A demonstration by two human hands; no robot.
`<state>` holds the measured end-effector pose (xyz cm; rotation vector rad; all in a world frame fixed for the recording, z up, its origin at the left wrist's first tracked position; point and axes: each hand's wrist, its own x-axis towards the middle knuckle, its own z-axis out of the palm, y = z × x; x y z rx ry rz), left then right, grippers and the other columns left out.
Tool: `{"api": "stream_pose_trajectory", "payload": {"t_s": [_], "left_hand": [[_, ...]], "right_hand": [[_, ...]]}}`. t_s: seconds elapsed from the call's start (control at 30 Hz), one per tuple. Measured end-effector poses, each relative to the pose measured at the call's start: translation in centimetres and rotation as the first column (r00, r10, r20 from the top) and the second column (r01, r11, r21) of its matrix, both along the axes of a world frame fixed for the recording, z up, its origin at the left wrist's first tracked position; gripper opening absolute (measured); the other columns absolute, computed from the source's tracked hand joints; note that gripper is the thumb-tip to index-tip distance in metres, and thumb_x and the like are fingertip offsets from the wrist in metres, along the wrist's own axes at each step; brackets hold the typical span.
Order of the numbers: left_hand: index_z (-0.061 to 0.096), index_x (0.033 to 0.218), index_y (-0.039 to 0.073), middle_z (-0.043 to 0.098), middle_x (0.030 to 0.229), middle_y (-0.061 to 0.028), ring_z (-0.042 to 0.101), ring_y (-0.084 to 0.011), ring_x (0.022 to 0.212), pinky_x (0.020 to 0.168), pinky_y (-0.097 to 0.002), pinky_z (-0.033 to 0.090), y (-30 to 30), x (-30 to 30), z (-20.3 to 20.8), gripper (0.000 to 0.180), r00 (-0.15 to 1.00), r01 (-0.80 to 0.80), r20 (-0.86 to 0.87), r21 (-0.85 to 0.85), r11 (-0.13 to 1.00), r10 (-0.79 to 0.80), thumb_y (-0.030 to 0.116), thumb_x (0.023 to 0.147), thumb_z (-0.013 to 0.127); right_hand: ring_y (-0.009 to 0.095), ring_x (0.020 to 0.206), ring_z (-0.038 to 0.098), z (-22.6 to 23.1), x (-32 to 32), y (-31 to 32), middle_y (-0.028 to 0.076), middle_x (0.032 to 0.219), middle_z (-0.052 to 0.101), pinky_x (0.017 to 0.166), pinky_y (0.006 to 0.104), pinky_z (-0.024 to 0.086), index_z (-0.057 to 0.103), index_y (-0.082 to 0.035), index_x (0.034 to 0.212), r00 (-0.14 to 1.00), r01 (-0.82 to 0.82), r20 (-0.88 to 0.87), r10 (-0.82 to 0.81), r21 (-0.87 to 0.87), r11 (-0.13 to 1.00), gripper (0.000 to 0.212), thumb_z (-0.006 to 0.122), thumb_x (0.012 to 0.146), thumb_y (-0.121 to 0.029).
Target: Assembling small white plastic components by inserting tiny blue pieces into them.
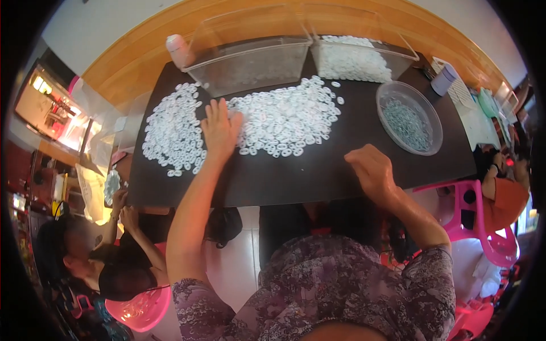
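Many small white oval pieces with holes lie in two heaps on the dark table point(341, 170). My left hand point(220, 129) is open and flat in the gap between the left heap point(173, 131) and the middle heap point(287, 119). Its thumb side touches the middle heap's left edge. To the right, my right hand point(371, 171) is closed above the table near the front edge, its fingers curled in. Whatever it may hold is hidden. Beyond it stands a round clear bowl point(437, 136) of small grey metal-looking parts point(405, 122).
Two clear plastic bins stand along the back: the left bin point(250, 65) looks nearly bare, the right bin point(404, 62) holds more white pieces. A pink bottle point(179, 51) and a lidded purple-grey container point(443, 79) flank them. Another person point(96, 250) sits at left; a pink chair point(455, 210) is at right.
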<state>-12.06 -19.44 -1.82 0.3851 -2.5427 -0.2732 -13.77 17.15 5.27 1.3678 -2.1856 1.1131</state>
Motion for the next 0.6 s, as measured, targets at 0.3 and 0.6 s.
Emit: {"api": "stream_pose_trajectory", "payload": {"t_s": [0.3,0.6], "left_hand": [[0.037,0.136,0.01,0.031,0.142,-0.0217,0.025,-0.0392,0.132,0.103,-0.0517,0.019,0.1,-1.7,-0.9,0.059,0.985,0.123,0.104,0.13,0.984,-0.137,0.049,0.092,0.037],[0.034,0.137,0.007,0.028,0.143,-0.0226,0.023,-0.0391,0.134,0.104,-0.0523,0.018,0.5,-1.3,-0.2,0.064,0.994,0.043,0.092,0.158,0.987,-0.058,0.052,0.091,0.037]], "right_hand": [[0.03,0.072,0.056,-1.3,-1.4,0.6,0.013,0.079,0.06,0.061,0.0368,0.045,0.058,-0.001,0.084,0.994,0.109,0.033,-0.108,-0.045,0.993,0.016,0.059,0.072,0.009],[0.035,0.081,0.054,-3.5,-13.8,-5.1,0.016,0.084,0.059,0.072,0.0415,0.043,0.059,-0.002,0.09,0.943,0.329,-0.031,-0.33,-0.033,0.944,0.016,0.059,0.076,-0.01]]}}
